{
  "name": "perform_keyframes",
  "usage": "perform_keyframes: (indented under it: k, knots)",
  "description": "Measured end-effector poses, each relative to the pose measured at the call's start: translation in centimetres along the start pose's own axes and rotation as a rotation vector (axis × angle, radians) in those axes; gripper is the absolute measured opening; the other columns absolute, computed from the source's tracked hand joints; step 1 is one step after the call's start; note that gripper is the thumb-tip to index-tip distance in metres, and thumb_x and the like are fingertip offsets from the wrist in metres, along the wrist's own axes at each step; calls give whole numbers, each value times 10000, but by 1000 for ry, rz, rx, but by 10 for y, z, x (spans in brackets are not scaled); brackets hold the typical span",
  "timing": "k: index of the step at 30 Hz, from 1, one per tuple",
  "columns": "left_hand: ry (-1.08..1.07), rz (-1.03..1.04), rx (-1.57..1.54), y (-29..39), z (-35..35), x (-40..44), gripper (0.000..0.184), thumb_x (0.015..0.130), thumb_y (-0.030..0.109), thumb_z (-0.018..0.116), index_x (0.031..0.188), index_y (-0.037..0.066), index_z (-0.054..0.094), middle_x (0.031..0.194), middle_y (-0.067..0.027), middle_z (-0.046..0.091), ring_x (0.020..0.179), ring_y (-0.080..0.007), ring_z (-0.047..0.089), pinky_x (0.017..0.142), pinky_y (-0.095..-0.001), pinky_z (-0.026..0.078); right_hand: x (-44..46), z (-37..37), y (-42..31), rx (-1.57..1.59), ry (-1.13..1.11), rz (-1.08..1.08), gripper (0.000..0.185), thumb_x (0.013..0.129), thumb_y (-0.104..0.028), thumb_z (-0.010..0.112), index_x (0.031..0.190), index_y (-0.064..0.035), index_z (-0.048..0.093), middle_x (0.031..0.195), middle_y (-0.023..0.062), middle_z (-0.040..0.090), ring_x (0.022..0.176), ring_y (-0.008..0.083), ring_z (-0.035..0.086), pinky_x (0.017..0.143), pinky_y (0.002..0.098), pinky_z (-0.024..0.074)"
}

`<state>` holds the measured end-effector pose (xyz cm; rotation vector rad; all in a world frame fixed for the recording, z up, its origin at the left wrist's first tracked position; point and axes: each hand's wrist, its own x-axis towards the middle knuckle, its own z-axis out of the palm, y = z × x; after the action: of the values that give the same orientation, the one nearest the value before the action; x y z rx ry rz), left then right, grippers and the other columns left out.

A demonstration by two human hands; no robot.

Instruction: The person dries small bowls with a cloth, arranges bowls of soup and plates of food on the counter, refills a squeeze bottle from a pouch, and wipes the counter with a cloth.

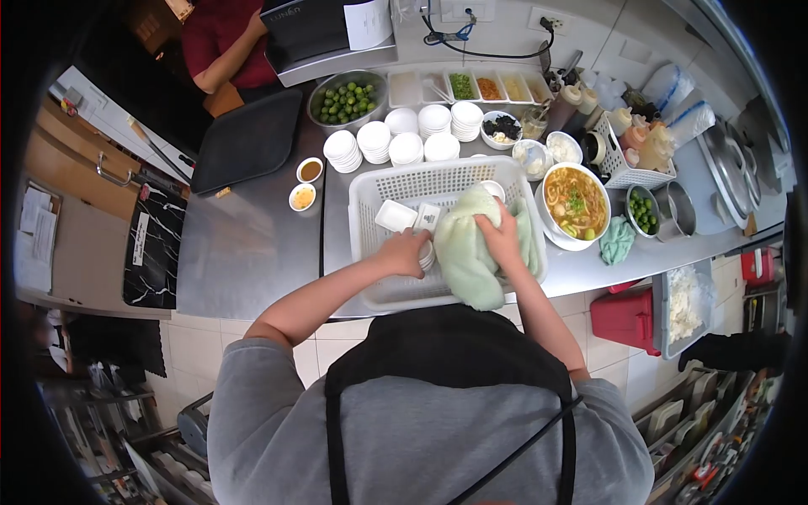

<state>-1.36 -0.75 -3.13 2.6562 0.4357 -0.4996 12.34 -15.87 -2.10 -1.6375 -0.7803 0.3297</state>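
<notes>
A white perforated plastic basket (370, 278) stands before me at the counter's front edge. Inside it lie small white dishes, among them a square-looking dish (395, 215) and another dish (428, 216). My left hand (406, 254) reaches down into the basket, its fingers closed on small white sauce dishes (427, 257) that it partly covers. My right hand (502, 239) grips a pale green towel (467, 244), bunched up over the basket's right half. A round white dish (492, 189) shows behind the towel. Whatever lies beneath the cloth is hidden.
Stacks of white sauce dishes (406, 149) line the counter behind the basket. A bowl of noodle soup (576, 202) stands close on the right, by a crumpled green cloth (618, 240). Two sauce cups (302, 198) and a black tray (248, 139) are left. Another person's arm (229, 63) is beyond.
</notes>
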Motion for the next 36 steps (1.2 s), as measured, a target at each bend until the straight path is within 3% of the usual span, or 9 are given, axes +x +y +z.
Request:
perform_keyframes:
  k: [2, 4, 8, 17, 22, 24, 26, 28, 36]
  knots:
    - [-138, 56, -195, -1, -33, 2, 763, 522, 216, 737, 1191, 122, 382, 1056, -207, 460, 1030, -371, 452, 829, -435, 428, -3, -16, -15, 76, 107, 90, 381, 765, -134, 592, 1097, 21, 487, 909, 118, 607, 829, 173, 573, 740, 282, 446]
    - [27, 187, -197, -13, -61, 16, 700, 539, 214, 718, 1154, 88, 410, 999, -180, 491, 1032, -359, 432, 875, -403, 382, -6, -37, -16, 160, 102, 163, 338, 799, -126, 549, 1092, 34, 492, 970, 93, 583, 866, 159, 548, 767, 271, 440]
    - [312, 92, 215, -29, -131, 68, 696, 528, 239, 718, 1143, 98, 425, 1071, -182, 486, 1090, -332, 376, 919, -423, 329, -17, -68, -37, 422, 233, 266, 314, 846, -161, 500, 1093, 34, 483, 981, 99, 567, 858, 165, 555, 753, 282, 452]
    - [436, 63, 504, -92, -150, 185, 819, 506, 258, 719, 1240, 113, 387, 1188, -193, 412, 1162, -356, 318, 1020, -448, 196, -40, -89, -30, 490, 333, 183, 373, 855, -229, 514, 1118, 26, 445, 996, 114, 553, 843, 190, 573, 716, 295, 473]
    - [626, 82, 246, -58, -150, 149, 656, 593, 169, 698, 1186, 75, 435, 1141, -182, 458, 1153, -349, 341, 944, -429, 315, -41, -106, -51, 471, 321, 166, 502, 816, -318, 563, 1153, 22, 412, 1005, 122, 547, 838, 211, 581, 716, 302, 485]
    - [605, 253, -63, -26, -106, 125, 312, 664, 130, 631, 923, -22, 547, 965, -209, 547, 889, -338, 534, 763, -401, 438, -34, -111, -39, 441, 281, 182, 562, 798, -345, 580, 1184, 11, 380, 1044, 123, 526, 886, 212, 564, 746, 311, 477]
    - [304, 314, -12, 7, -46, 104, 142, 691, 105, 578, 770, -7, 617, 827, -192, 586, 798, -334, 573, 703, -417, 471, -25, -104, -29, 558, 267, 122, 533, 808, -303, 569, 1199, -2, 366, 1086, 119, 501, 948, 209, 534, 783, 328, 462]
    - [123, 257, 100, 26, 9, 97, 122, 683, 108, 580, 731, 4, 622, 776, -160, 598, 815, -311, 577, 705, -396, 477, -14, -93, -25, 568, 239, 155, 448, 812, -170, 524, 1196, 1, 371, 1101, 110, 494, 971, 198, 512, 833, 311, 421]
    - [460, 170, -175, 1, -17, 62, 97, 704, 50, 526, 739, 16, 609, 807, -184, 601, 761, -335, 584, 682, -416, 464, -9, -60, -33, 49, 218, -16, 460, 714, -12, 548, 1156, 44, 438, 1065, 133, 538, 974, 203, 520, 873, 305, 384]
